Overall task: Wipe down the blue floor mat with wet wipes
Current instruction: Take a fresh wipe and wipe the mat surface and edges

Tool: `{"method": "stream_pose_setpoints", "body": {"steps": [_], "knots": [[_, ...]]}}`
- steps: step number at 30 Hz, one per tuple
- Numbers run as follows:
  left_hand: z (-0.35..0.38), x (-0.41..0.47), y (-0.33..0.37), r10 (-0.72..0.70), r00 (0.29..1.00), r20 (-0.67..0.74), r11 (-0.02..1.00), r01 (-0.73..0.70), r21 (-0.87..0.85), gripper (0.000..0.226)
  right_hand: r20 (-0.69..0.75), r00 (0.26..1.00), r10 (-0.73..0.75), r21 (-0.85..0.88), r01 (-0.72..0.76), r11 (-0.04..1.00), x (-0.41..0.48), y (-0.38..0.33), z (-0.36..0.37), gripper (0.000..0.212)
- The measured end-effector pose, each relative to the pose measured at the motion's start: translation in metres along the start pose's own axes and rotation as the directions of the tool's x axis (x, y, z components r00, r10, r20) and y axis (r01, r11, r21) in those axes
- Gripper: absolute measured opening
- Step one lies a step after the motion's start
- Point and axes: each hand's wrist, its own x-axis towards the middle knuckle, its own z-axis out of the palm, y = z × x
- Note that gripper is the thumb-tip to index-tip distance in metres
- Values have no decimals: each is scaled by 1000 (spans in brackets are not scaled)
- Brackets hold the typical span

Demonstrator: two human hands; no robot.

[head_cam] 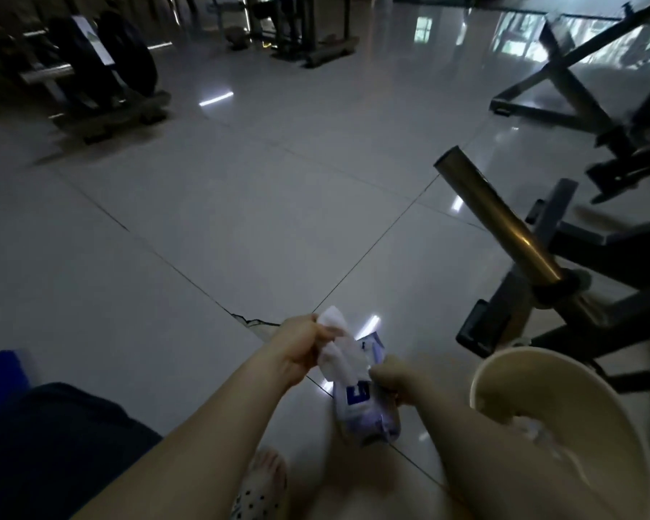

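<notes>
so the left hand (pixel 301 347) is pinching a white wet wipe (pixel 340 349), fingers curled round its top end. the wipe is stretching from those fingers down to the right, where its other end is meeting the pack of wipes (pixel 368 410). the right hand (pixel 394 377) is gripping that pack near its top, fingers curled onto it. the rest of the pack is sitting below the right fingers, whitish-purple with a dark blue block on the label. can't tell if its bottom is touching anything. the two hands are close together with the wipe bridging them

the blue mat (pixel 1 373) is way off to the left of the left fingers. only a corner of it is poking in at the frame edge, well apart from both hands and the wipe. a dark trouser leg (pixel 53 444) is lying between that corner and the left forearm

just right of the right fingers a cream bucket (pixel 541 388) is sitting with something pale inside, too blurry to tell what. beyond the right fingers a brassy metal tube (pixel 496 215) is sticking up at an angle from a dark gym frame. a spotted slipper (pixel 259 493) is showing below the hands. glossy grey floor tiles (pixel 241 219) are lying under everything, with a cracked joint just past the left fingers
</notes>
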Motion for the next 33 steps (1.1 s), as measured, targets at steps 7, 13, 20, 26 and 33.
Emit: {"method": "stream_pose_setpoints", "body": {"steps": [7, 13, 20, 26, 33], "knots": [[-9, 3, 20, 105, 994, -16, 971, -106, -213, 25, -138, 974, -179, -201, 149, 968, 14, -21, -12, 22], [-36, -23, 76, 312, 949, -38, 926, -313, -212, 27, 94, 880, -465, 526, 352, 774, -63, -125, -35, 48], [-123, -94, 146, 531, 833, -153, 838, -544, -50, 37, 200, 565, -800, 547, 613, 570, -158, -237, -27, 51], [-205, -182, 169, 599, 747, -289, 797, -589, 131, 35, 166, 499, -850, 391, 759, 522, -215, -311, 17, 13], [-303, -259, 128, 628, 629, -459, 778, -523, 347, 34, 153, 470, -869, 203, 846, 493, -241, -366, 110, 16]]}}
